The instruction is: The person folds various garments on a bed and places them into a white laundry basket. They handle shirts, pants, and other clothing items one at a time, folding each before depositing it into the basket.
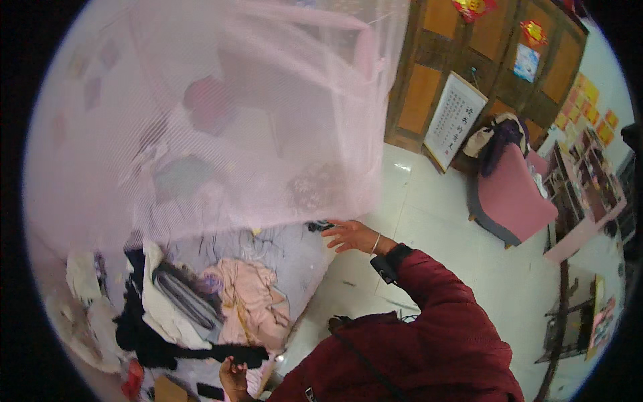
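My right hand [350,236] reaches over the bed's edge with fingers spread and nothing in it. A small dark object [319,226] lies just beyond its fingertips, by the hem of a pink mosquito net [281,166]. My left hand [234,376], fingers curled, is low in the view against the end of a black garment [246,355]; whether it grips the cloth is unclear. Around that garment on the bed are a white garment [168,321], a folded grey one [188,296] and a crumpled peach one [251,296].
A cardboard box [170,389], a dark phone-like object [210,391] and a red item [133,379] lie along the bottom. Right of the bed is a tiled floor [427,216]. Beyond stand a pink armchair [517,196], a framed calligraphy panel [455,120] and a shelf unit [572,241].
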{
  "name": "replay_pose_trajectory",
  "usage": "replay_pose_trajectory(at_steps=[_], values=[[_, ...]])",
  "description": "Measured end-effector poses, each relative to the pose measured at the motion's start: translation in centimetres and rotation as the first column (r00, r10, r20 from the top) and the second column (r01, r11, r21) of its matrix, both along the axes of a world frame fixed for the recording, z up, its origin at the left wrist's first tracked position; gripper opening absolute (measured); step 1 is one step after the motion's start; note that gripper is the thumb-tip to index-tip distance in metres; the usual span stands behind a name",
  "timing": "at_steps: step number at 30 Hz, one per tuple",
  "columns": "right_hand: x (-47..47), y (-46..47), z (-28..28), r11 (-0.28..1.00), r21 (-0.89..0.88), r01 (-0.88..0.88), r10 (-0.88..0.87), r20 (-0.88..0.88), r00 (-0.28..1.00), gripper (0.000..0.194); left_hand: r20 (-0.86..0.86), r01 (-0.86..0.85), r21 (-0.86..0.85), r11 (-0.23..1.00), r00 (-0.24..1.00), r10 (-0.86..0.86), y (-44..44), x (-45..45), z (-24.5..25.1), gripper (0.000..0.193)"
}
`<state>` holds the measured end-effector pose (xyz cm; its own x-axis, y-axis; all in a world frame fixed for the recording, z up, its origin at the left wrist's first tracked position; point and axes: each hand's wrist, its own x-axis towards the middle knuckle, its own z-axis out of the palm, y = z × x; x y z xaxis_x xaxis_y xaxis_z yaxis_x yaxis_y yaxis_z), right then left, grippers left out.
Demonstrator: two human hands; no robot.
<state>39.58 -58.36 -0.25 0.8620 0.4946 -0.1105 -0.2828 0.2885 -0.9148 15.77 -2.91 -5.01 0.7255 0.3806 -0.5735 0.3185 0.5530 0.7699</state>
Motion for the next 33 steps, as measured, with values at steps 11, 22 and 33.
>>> replay_pose_trajectory(at_steps=[11,22,33], values=[[8.8,-3.4,5.4,0.964,0.160,0.214,-0.264,0.466,0.845,0.035,0.136,0.553,0.238,0.798,0.795,-0.592,-13.3,20.0,13.0,0.042],[12.8,-3.5,8.4,0.931,0.046,0.362,-0.316,0.599,0.736,0.039,0.136,0.731,0.621,0.281,0.252,-0.958,-25.8,31.5,23.2,0.093],[9.4,-11.8,15.9,0.898,-0.096,0.430,-0.286,0.615,0.735,0.047,-0.495,-0.620,0.684,-0.385,-0.007,-0.869,-39.6,39.7,25.6,0.091]])
